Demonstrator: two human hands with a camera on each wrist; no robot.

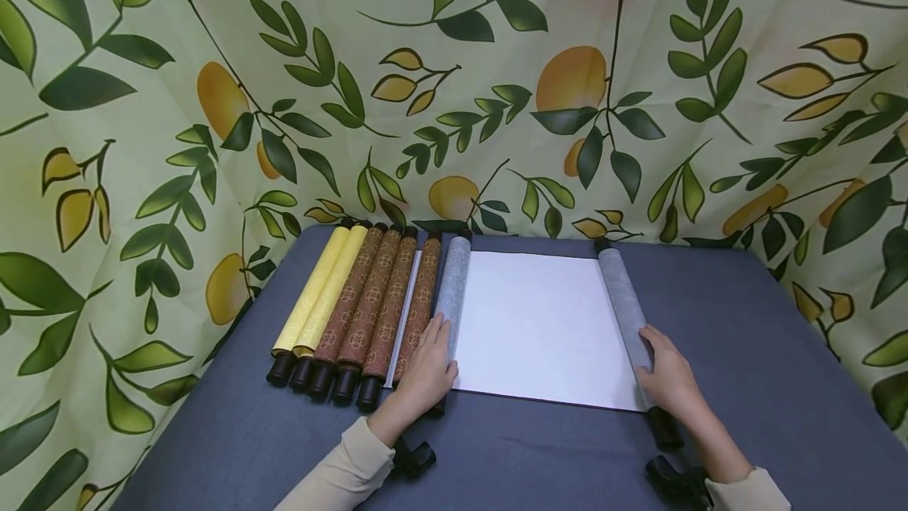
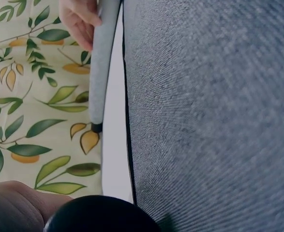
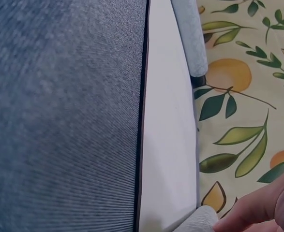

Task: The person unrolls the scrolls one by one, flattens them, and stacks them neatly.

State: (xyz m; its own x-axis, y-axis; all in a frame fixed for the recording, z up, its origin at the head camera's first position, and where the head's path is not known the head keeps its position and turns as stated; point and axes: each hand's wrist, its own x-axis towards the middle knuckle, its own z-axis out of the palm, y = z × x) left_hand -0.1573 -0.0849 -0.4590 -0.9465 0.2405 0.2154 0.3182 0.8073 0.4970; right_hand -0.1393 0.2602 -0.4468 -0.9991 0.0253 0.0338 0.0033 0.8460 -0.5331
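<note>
A grey scroll lies partly unrolled on the blue-grey table (image 1: 745, 385), with a white sheet (image 1: 539, 326) spread between its two rolls. My left hand (image 1: 426, 373) rests on the near end of the left roll (image 1: 454, 282), fingers lying along it and thumb toward the sheet. My right hand (image 1: 667, 377) holds the near end of the right roll (image 1: 623, 298). In the left wrist view the right hand (image 2: 79, 19) has its fingers curled against the outer side of that roll (image 2: 103, 63). The right wrist view shows a fingertip (image 3: 258, 208) touching the roll (image 3: 200, 220) beside the sheet (image 3: 168, 145).
Several rolled scrolls lie side by side at the left: two yellow ones (image 1: 322, 290) and three brown patterned ones (image 1: 379, 298), all with black end knobs. A leaf-and-fruit printed cloth (image 1: 454, 61) hangs behind and around the table. Bare tabletop stretches to the right (image 1: 780, 322) and near edge.
</note>
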